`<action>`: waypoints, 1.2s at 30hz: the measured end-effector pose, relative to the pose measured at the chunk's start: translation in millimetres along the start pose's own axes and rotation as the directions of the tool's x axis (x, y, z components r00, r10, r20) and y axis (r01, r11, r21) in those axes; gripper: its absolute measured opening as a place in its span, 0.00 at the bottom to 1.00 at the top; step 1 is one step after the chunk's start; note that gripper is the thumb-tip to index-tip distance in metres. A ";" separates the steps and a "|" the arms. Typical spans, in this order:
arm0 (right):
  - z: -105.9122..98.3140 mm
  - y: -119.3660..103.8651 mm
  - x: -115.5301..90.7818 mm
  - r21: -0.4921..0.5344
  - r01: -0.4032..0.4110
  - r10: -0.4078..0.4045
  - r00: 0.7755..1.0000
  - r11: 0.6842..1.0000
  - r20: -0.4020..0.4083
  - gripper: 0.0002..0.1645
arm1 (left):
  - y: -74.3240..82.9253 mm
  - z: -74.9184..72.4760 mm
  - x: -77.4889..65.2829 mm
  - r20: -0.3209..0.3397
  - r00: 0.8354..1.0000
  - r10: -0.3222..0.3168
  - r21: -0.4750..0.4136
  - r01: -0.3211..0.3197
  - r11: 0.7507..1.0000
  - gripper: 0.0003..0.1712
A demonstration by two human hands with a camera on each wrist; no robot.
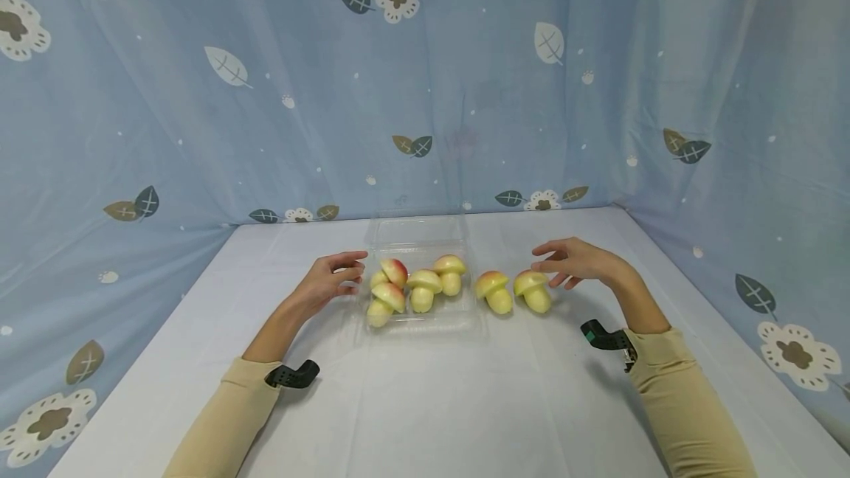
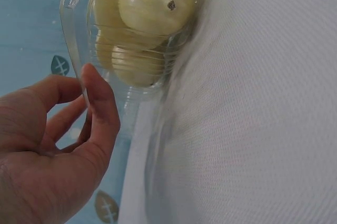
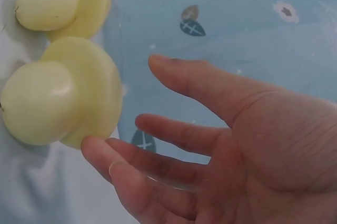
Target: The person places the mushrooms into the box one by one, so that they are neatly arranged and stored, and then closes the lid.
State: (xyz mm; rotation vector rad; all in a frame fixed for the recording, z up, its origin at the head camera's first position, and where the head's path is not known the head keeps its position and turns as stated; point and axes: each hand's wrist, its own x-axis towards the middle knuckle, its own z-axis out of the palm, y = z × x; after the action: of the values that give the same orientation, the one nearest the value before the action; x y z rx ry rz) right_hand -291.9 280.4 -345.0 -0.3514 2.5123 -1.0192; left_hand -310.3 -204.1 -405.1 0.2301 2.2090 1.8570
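A clear plastic box [image 1: 438, 318] with a raised lid [image 1: 418, 229] holds several yellow mushroom-shaped pieces [image 1: 423, 290], some with red-blushed caps. My left hand [image 1: 328, 282] is at the box's left side, thumb and fingers spread apart. In the left wrist view, its fingertips are right at the clear rim [image 2: 71, 29]. Two more such pieces lie on the table right of the box, one nearer it [image 1: 494, 292] and one farther right [image 1: 533, 291]. My right hand [image 1: 574, 260] reaches over the farther piece with loose fingers; one fingertip overlaps its cap [image 3: 95, 92] in the right wrist view.
White cloth covers the table [image 1: 432, 404]. A blue curtain [image 1: 319, 116] with leaf and flower prints hangs behind it and along both sides. Each forearm wears a black camera mount, one on the left [image 1: 292, 375] and one on the right [image 1: 604, 336].
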 end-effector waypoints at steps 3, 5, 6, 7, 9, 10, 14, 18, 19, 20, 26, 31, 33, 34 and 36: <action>1.1 2.1 1.6 0.001 -0.009 0.009 1.000 1.000 0.008 0.42 | -0.1 0.1 0.2 -0.002 1.000 -0.003 -0.006 0.003 1.000 0.30; 1.9 3.5 2.8 0.004 -0.025 0.025 1.000 1.000 0.018 0.43 | -0.2 0.3 0.0 -0.002 1.000 -0.003 -0.008 0.003 1.000 0.30; 2.3 4.1 3.1 0.002 -0.030 0.030 0.999 1.000 0.025 0.44 | -0.3 0.5 0.0 -0.002 1.000 -0.002 -0.007 0.002 1.000 0.30; 2.8 4.5 3.4 0.000 -0.037 0.037 0.999 0.999 0.030 0.44 | -0.4 0.7 0.0 -0.003 1.000 -0.002 -0.007 0.002 1.000 0.30; 3.6 5.8 4.2 -0.002 -0.054 0.054 0.998 0.999 0.039 0.45 | -0.8 0.9 0.0 -0.002 1.000 0.001 -0.005 -0.001 1.000 0.30; 3.9 6.7 4.7 -0.004 -0.061 0.061 0.997 0.998 0.042 0.45 | -1.0 0.9 0.1 -0.001 1.000 0.002 -0.004 -0.002 1.000 0.30; 5.1 9.0 5.5 -0.003 -0.072 0.072 0.996 0.997 0.061 0.46 | -1.9 1.0 0.7 0.002 1.000 0.004 -0.003 -0.004 1.000 0.31; 5.8 11.9 6.0 0.018 -0.077 0.076 0.994 0.997 0.079 0.46 | -1.8 0.9 1.0 0.001 1.000 0.003 0.000 -0.003 1.000 0.31; 6.0 12.7 6.4 0.019 -0.074 0.072 0.994 0.997 0.083 0.46 | -1.6 0.9 0.9 0.000 1.000 0.002 0.000 -0.002 1.000 0.31; 6.2 13.8 7.0 0.020 -0.072 0.071 0.994 0.997 0.085 0.46 | -1.5 0.9 0.9 -0.002 1.000 0.001 -0.001 -0.001 1.000 0.31; 7.8 18.1 11.5 0.014 -0.056 0.055 0.993 0.998 0.106 0.45 | -0.6 1.2 0.3 -0.005 1.000 -0.003 0.001 0.003 1.000 0.31; 9.7 17.9 13.8 0.001 -0.055 0.055 0.991 0.998 0.125 0.44 | -0.6 1.2 -0.2 -0.006 1.000 -0.003 0.002 0.003 1.000 0.31; 10.2 17.9 14.3 -0.003 -0.060 0.060 0.990 0.998 0.127 0.43 | -0.6 1.1 -0.2 -0.007 1.000 -0.003 0.004 0.003 1.000 0.31; 10.4 17.9 14.5 -0.004 -0.061 0.061 0.990 0.998 0.127 0.43 | -0.7 1.0 -0.2 -0.008 1.000 -0.002 0.007 0.002 1.000 0.31; 10.7 18.1 15.0 -0.006 -0.060 0.061 0.990 0.998 0.129 0.43 | -0.7 0.8 -0.2 -0.009 1.000 0.000 0.011 0.000 1.000 0.31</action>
State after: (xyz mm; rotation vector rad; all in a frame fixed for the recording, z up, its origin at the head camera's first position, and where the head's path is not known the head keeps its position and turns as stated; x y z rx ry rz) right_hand -301.7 281.0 -368.8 -0.3289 2.3939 -0.9396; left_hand -309.9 -203.5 -405.9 0.2237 2.2260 1.8499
